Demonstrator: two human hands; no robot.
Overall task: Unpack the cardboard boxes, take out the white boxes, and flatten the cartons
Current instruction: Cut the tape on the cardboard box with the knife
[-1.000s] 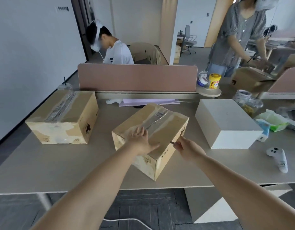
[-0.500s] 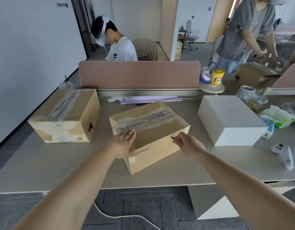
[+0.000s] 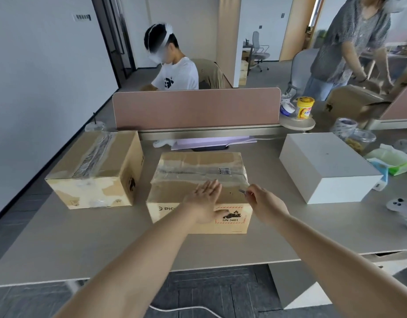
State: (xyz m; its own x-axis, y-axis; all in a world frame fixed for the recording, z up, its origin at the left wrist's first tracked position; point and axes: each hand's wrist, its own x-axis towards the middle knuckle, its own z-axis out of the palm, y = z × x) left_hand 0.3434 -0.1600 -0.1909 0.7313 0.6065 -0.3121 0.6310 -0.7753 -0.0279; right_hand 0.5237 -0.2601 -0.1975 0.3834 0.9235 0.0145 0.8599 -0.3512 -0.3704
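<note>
- Curled round a small metal tool [image 3: 242, 191]: the fingers [image 3: 253, 192] of the right hand [image 3: 266, 203], with the tool tip aimed left at the near right corner of the carton top.
- Laid flat and straight on top of the middle carton [image 3: 198, 161]: the fingers [image 3: 211, 187] of the left hand [image 3: 204, 200], holding nothing, thumb down over the near face by the warning label.
- Just beyond the tool tip, on the far side and a little left: the tape seam [image 3: 193, 173], long axis running left to right across the carton, right end closest to the right hand.
- Likely next: a cut along that seam from right to left, the right hand being the nearer one and the left hand steadying. Worth keeping the flat palm off the line of the cut.
- Further out on the tabletop [image 3: 106, 237]: a second taped carton [image 3: 94, 161] to the left, unopened, and one white box [image 3: 324, 164] to the right, apart from the middle carton.
</note>
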